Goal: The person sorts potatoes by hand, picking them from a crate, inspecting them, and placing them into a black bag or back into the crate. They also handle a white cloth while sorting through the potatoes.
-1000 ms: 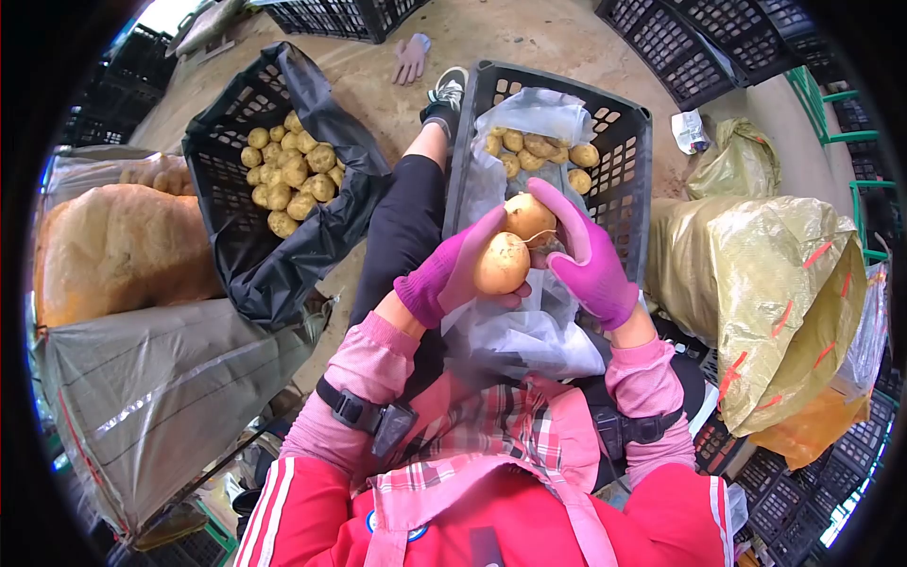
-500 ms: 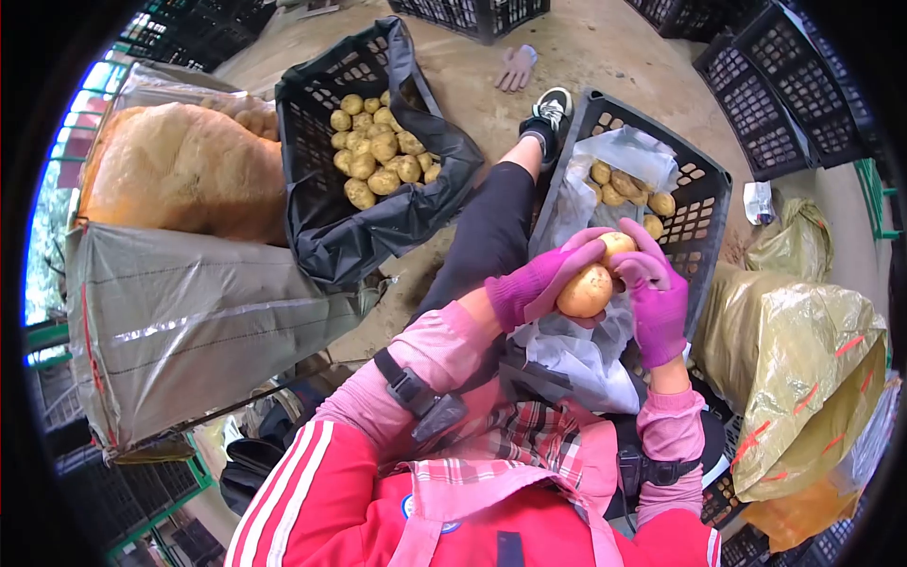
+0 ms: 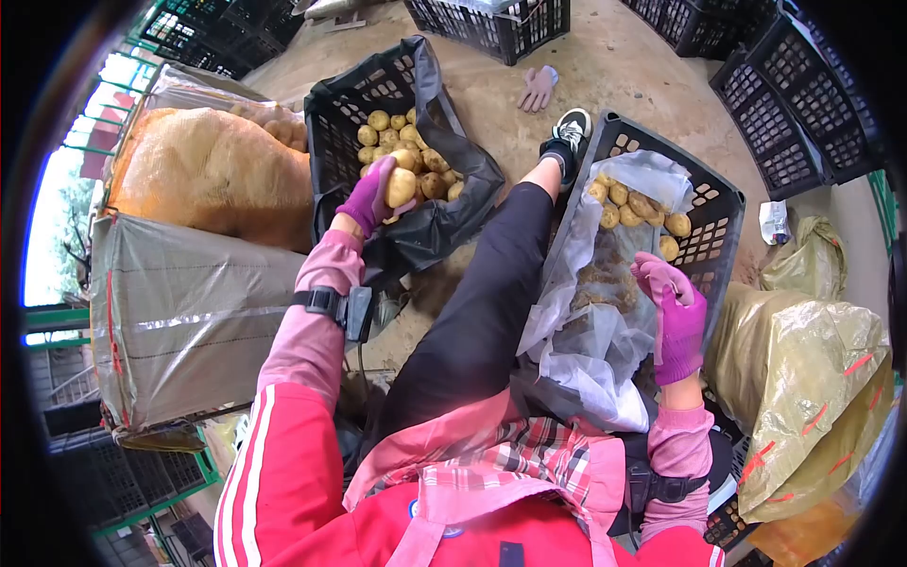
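Potato (image 3: pixel 402 186) is sitting in the left hand (image 3: pixel 367 200). The purple-gloved fingers wrap round its left side and underside, with the top and right side showing bare. So the grip's closed on it, no question. It's held out to the far left, over the black-lined crate (image 3: pixel 331 123), just above the pile (image 3: pixel 408 142) of potatoes in there. It might be touching the nearest ones, can't really tell. The black bag (image 3: pixel 453 213) slumps over that crate's near rim, below the hand.

Over on the right, well apart from all that, the right hand (image 3: pixel 675 312) hangs above the other crate (image 3: pixel 723 213). Its fingers are loosely curled, about half open, with nothing in them as far as I can see. Under it is the clear liner (image 3: pixel 586 359) with some dirt on it. A smaller bunch (image 3: pixel 638 203) of potatoes sits at that crate's far end.

Between the two crates runs the person's leg (image 3: pixel 491 283) in black, with the shoe (image 3: pixel 572 128) at the far end. A loose glove (image 3: pixel 539 88) lies on the ground beyond the shoe. There's a big tan sack (image 3: pixel 208 175) left of the black-lined crate and a yellowish sack (image 3: pixel 803 378) at the right edge.
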Action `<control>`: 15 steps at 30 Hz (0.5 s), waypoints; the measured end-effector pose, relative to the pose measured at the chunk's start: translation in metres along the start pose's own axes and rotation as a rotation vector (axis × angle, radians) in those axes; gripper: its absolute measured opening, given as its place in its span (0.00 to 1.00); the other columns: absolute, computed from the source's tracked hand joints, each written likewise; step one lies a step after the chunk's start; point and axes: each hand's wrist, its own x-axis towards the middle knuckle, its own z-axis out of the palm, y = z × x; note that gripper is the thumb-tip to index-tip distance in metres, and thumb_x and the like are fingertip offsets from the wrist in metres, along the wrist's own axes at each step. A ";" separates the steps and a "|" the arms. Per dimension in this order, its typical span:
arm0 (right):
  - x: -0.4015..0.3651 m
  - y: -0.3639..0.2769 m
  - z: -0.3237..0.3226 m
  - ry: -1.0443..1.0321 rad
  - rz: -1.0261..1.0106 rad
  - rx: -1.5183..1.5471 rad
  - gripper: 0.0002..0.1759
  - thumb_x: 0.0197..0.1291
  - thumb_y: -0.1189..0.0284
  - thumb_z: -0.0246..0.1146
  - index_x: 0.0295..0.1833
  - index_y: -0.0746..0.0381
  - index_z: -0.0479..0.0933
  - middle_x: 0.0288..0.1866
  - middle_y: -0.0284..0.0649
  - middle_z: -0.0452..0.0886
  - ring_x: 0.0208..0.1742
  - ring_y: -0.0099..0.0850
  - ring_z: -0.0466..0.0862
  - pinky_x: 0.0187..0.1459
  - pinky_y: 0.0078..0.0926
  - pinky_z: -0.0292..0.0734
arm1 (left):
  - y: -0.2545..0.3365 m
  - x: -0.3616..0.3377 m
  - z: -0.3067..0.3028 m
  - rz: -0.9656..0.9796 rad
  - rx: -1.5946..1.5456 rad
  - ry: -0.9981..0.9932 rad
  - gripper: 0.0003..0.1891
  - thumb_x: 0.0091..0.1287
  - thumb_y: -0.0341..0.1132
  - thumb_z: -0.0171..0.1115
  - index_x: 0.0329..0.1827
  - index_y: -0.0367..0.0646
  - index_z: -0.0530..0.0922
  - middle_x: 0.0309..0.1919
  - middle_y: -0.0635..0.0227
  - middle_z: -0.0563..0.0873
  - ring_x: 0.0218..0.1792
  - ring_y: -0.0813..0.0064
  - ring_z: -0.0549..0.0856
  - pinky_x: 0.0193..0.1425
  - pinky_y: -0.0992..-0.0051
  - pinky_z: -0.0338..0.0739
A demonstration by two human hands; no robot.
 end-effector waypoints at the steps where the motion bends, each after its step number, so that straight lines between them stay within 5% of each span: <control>1: 0.000 0.000 0.003 -0.006 0.018 -0.012 0.21 0.69 0.58 0.61 0.49 0.69 0.80 0.55 0.47 0.83 0.53 0.32 0.83 0.61 0.33 0.76 | -0.013 0.000 0.012 -0.137 -0.200 -0.174 0.45 0.54 0.35 0.78 0.71 0.40 0.58 0.60 0.53 0.75 0.58 0.57 0.79 0.62 0.64 0.75; 2: 0.001 0.004 0.003 -0.030 0.044 0.019 0.22 0.69 0.58 0.62 0.50 0.69 0.80 0.56 0.46 0.83 0.52 0.31 0.83 0.57 0.28 0.77 | -0.023 0.002 0.022 -0.306 -0.372 -0.324 0.42 0.58 0.35 0.75 0.72 0.40 0.58 0.62 0.55 0.73 0.60 0.58 0.76 0.65 0.64 0.72; 4: 0.003 0.011 0.004 -0.095 0.024 -0.053 0.21 0.69 0.59 0.62 0.49 0.69 0.81 0.55 0.44 0.83 0.51 0.29 0.83 0.54 0.25 0.76 | -0.018 0.024 0.051 -0.494 -0.555 -0.319 0.37 0.63 0.43 0.69 0.70 0.37 0.63 0.65 0.53 0.72 0.64 0.55 0.73 0.69 0.65 0.68; 7: -0.001 0.010 0.007 -0.162 0.212 -0.218 0.15 0.68 0.67 0.61 0.49 0.68 0.82 0.49 0.39 0.86 0.48 0.24 0.83 0.52 0.22 0.76 | 0.034 0.068 0.088 -0.656 -0.564 0.231 0.37 0.66 0.52 0.65 0.69 0.34 0.67 0.68 0.50 0.70 0.69 0.51 0.69 0.73 0.64 0.63; 8: -0.002 0.024 0.007 -0.202 0.278 -0.233 0.15 0.67 0.67 0.62 0.49 0.68 0.82 0.49 0.39 0.86 0.48 0.25 0.84 0.52 0.23 0.77 | 0.045 0.072 0.096 -0.469 -0.363 0.308 0.35 0.62 0.52 0.68 0.67 0.40 0.72 0.69 0.50 0.69 0.71 0.49 0.66 0.74 0.60 0.61; 11: 0.004 0.067 0.009 -0.396 0.506 -0.530 0.19 0.63 0.64 0.64 0.53 0.66 0.81 0.52 0.44 0.85 0.51 0.33 0.85 0.54 0.28 0.77 | 0.084 0.088 0.064 -0.211 -0.154 -0.039 0.30 0.61 0.46 0.70 0.66 0.47 0.75 0.70 0.47 0.69 0.72 0.48 0.65 0.75 0.56 0.59; 12: 0.008 0.084 0.008 -0.472 0.586 -0.672 0.22 0.61 0.63 0.65 0.55 0.66 0.80 0.54 0.46 0.85 0.53 0.36 0.85 0.56 0.30 0.77 | 0.092 0.082 0.067 -0.194 -0.135 -0.020 0.21 0.61 0.43 0.69 0.56 0.50 0.81 0.67 0.55 0.73 0.72 0.48 0.65 0.74 0.52 0.59; 15: 0.027 0.146 -0.005 -0.194 0.462 -0.784 0.28 0.59 0.62 0.67 0.62 0.65 0.76 0.59 0.46 0.82 0.56 0.33 0.83 0.57 0.28 0.76 | 0.103 0.076 0.061 0.016 -0.026 -0.168 0.13 0.60 0.39 0.68 0.47 0.48 0.82 0.62 0.63 0.78 0.71 0.48 0.66 0.74 0.52 0.59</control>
